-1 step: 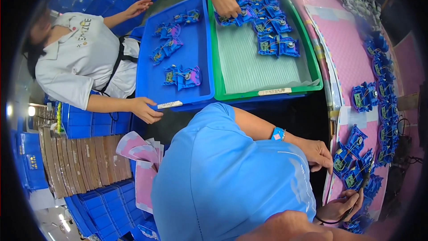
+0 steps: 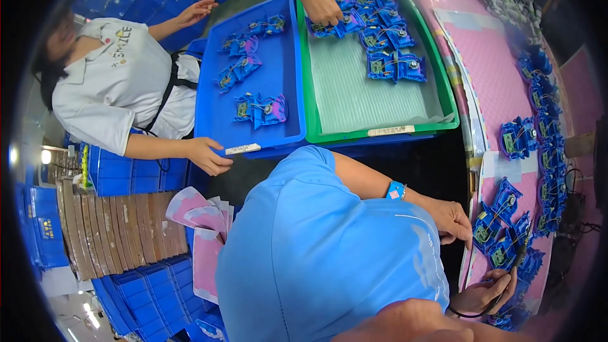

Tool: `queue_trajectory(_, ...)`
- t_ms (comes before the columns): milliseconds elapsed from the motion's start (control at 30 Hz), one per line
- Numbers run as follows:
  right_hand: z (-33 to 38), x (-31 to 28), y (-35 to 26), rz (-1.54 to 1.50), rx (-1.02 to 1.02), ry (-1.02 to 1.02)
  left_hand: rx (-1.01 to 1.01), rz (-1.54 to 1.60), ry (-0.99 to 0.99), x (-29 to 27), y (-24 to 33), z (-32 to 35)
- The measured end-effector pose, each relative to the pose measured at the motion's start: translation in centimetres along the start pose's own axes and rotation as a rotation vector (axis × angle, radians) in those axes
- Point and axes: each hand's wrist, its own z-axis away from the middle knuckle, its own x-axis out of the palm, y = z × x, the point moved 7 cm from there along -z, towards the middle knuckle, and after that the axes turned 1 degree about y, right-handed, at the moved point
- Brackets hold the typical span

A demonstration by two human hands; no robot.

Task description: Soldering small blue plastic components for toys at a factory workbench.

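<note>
My left hand [image 2: 451, 220], with a blue band round the wrist, is at the near edge of the pink-covered bench. Its fingers are curled together; whatever they may pinch is too small to make out. My right hand [image 2: 486, 292] grips a dark, pen-shaped soldering iron [image 2: 520, 254] with a black cord. The iron's tip points at a cluster of blue plastic housings [image 2: 500, 254] with small green boards and wires. Just beyond the cluster lies another blue housing [image 2: 518, 138].
A row of blue housings [image 2: 550, 152] lines the bench's far side. A blue tray [image 2: 266, 130] and a green tray [image 2: 449, 98] hold more of them. One co-worker's hand [image 2: 323, 9] reaches into the green tray; another co-worker's hand [image 2: 209, 157] is by the blue tray. Cardboard sheets [image 2: 120, 228] stand behind me.
</note>
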Motion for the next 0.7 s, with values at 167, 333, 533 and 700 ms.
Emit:
queue_trajectory(167, 0.2, 0.4, 0.4, -0.062, 0.015, -0.022, -0.033, -0.107, -0.045, -0.3, -2.1, -0.8)
queue_trajectory(333, 0.7, 0.8, 1.2, -0.044, 0.023, -0.117, -0.153, 0.117, 0.017, 0.6, -1.5, -0.6)
queue_trajectory(533, 2.1, 0.3, -1.1, -0.045, -0.205, -0.314, -0.1, -0.081, -0.182, 5.2, 0.3, -3.2)
queue_trajectory(700, 2.7, 0.6, -3.0, -0.032, -0.346, -0.398, -0.119, -0.138, -0.095, 5.5, 2.4, -3.0)
